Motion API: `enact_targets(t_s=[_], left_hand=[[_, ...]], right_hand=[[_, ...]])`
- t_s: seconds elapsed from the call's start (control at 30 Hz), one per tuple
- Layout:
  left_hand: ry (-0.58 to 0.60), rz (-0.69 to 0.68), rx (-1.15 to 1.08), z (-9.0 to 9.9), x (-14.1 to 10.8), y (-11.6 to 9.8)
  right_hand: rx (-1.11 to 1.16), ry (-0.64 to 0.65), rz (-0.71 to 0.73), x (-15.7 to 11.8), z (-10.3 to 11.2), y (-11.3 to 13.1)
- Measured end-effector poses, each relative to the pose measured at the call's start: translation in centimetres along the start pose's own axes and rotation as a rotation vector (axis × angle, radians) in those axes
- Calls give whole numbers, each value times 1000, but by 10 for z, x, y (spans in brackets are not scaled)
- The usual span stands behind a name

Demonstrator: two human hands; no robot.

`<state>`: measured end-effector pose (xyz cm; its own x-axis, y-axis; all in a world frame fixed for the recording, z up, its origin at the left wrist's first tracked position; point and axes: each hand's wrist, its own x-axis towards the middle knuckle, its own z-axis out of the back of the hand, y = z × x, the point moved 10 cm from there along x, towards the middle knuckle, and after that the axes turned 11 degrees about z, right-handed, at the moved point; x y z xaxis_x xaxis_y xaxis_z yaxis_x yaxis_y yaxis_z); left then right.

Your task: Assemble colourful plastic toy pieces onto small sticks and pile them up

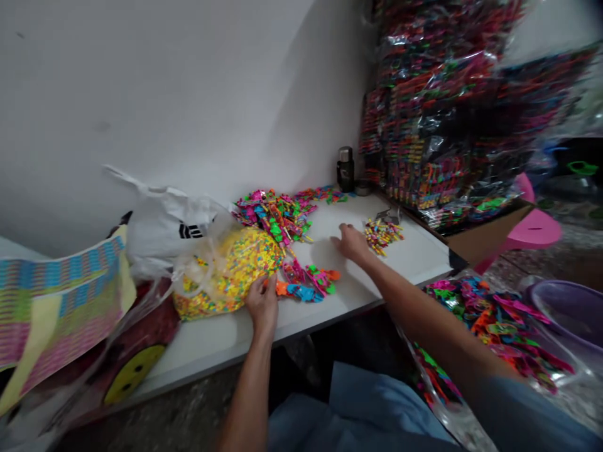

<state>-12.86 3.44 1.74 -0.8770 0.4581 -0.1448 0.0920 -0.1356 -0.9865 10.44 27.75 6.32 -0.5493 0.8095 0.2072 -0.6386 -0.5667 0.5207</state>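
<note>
My left hand [262,304] is at the front of the white table, its fingers closed at the end of a small orange plastic piece [281,288], with a blue plastic piece [305,292] beside it. That hand is right against a clear bag of small yellow, mixed-colour pieces [249,260]. Over the bare tabletop is my right hand [352,243], fingers bent and apart, nothing visible in them. Just right of it lies a small heap of short yellow and pink sticks [382,236]. Pink and green plastic pieces [320,277] lie between the hands.
Against the wall is a pile of colourful plastic pieces [277,213]. A dark flask [345,171] stands at the back. Tall stacks of bagged goods [424,125] rise at right, above a cardboard box [490,227]. Printed sheets [61,307] and a white bag [164,220] are left.
</note>
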Motion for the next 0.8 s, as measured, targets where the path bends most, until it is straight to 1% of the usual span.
enact_targets(t_s=[0.07, 0.17, 0.27, 0.33, 0.4, 0.43, 0.5, 0.57, 0.6, 0.67, 0.73, 0.8], left_hand=[[-39, -30, -60, 11, 1, -3], [-75, 6, -188, 22, -1, -1], [-15, 25, -311, 21, -4, -3], [10, 30, -358, 21, -6, -5], [3, 55, -378, 23, -7, -5], [-4, 61, -382, 25, -9, -5], [2, 42, -367, 28, -17, -12], [59, 40, -334, 25, -29, -19], [93, 56, -327, 23, -36, -22], [131, 118, -379, 22, -51, -25], [120, 177, -526, 26, -62, -26], [148, 236, -707, 26, -71, -26]], right_hand=[[-20, 57, -57, 10, -6, -22], [7, 102, -89, 17, -16, -36], [94, 87, -98, 18, -17, -37], [204, 67, -77, 14, -13, -31], [335, 54, -38, 3, -7, -21], [419, 42, -15, -7, -4, -14], [679, -7, 35, -34, 4, 3], [1009, -74, 68, -69, 10, 21], [1151, -97, 64, -88, 9, 29], [1360, -98, 1, -126, -3, 45], [1544, -50, -93, -159, -24, 65], [1697, 19, -176, -184, -48, 86]])
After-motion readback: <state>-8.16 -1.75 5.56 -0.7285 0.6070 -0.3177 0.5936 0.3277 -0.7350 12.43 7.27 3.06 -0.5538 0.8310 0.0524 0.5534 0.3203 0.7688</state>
